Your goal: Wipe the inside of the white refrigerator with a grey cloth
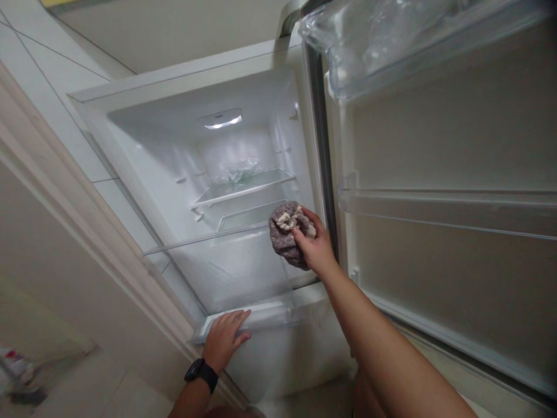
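Note:
My right hand (317, 244) is closed around a crumpled grey-brown cloth (285, 247) with pale edges, bunched into a ball. It is held up in front of the opening of a white refrigerator (183, 93), near its right side. Lower down, my left hand (226, 337), with a black watch (201, 373) on the wrist, rests on the front rim of a clear plastic drawer (272, 313). Its fingers lie stretched over the rim, with the thumb apart. Inside are a glass shelf (248, 187) bearing a crumpled clear plastic bag (239, 169), and a lower glass shelf (243, 218).
The refrigerator door (435, 151) stands wide on the right, with a clear door bin (418, 52) and a lower door shelf (452, 212). A lit lamp (223, 119) is at the compartment's top. A pale door frame (87, 191) runs along the left.

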Demonstrator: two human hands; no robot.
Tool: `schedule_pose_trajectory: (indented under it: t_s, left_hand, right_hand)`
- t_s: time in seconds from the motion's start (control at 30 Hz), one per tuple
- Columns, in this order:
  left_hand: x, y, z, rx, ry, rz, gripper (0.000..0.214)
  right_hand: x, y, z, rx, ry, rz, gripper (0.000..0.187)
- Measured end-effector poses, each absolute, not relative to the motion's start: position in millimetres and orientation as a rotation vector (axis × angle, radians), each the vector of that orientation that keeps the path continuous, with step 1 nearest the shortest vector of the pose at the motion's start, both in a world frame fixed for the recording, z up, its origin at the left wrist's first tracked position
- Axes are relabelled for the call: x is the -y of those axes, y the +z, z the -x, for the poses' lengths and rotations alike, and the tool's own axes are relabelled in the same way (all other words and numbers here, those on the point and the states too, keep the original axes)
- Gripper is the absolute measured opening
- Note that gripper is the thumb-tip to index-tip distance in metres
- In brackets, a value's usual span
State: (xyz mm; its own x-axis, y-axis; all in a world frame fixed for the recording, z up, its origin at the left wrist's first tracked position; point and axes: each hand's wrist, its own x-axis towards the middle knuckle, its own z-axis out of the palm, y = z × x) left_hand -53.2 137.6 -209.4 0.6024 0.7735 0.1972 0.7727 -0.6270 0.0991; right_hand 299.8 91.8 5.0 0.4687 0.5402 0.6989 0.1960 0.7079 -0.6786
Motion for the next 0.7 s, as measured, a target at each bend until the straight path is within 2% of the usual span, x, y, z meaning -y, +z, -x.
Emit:
schedule_pose_trajectory:
  t_s: [0.13, 0.33, 0.43, 0.53, 0.7]
  left_hand:
    - [-139.5, -210.6, 51.7, -1.352, 0.353, -2.817, 0.071]
    - [-138.3, -210.6, 48.5, -1.371, 0.403, -2.793, 0.058]
    - [-138.2, -210.2, 47.8, -1.37, 0.405, -2.783, 0.058]
    - [-137.8, -209.7, 47.0, -1.368, 0.41, -2.778, 0.057]
    - [-135.2, -209.0, 46.1, -1.403, 0.401, -2.763, 0.058]
  right_hand:
    - [-112.5, -25.8, -292.5, 1.092, 0.388, 0.823, 0.054]
    - [-103.7, -148.1, -286.1, 0.938, 0.626, 1.117, 0.055]
    - [-92.9, -180.8, -286.6, 0.898, 0.67, 1.191, 0.054]
    - [-93.5, -169.4, -288.2, 0.901, 0.694, 1.188, 0.051]
    - [-108.3, -101.7, -287.1, 0.914, 0.681, 1.035, 0.051]
